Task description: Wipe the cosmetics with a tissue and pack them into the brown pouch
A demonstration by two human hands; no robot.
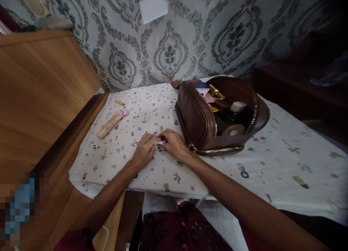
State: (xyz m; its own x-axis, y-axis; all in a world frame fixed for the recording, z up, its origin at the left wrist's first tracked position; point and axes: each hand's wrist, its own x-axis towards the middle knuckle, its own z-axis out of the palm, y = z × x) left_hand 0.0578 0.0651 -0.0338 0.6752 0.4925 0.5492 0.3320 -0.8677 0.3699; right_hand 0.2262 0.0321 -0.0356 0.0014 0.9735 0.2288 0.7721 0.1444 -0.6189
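We have a small whitish scrap (160,143) between our left hand (145,149) and right hand (174,144), its bent fingers and the other's pinching it from either side. It looks pale and thin, but its full shape we cannot tell, hidden as it is. It sits low over the printed cloth (152,116), left of the open brown bag (194,115).
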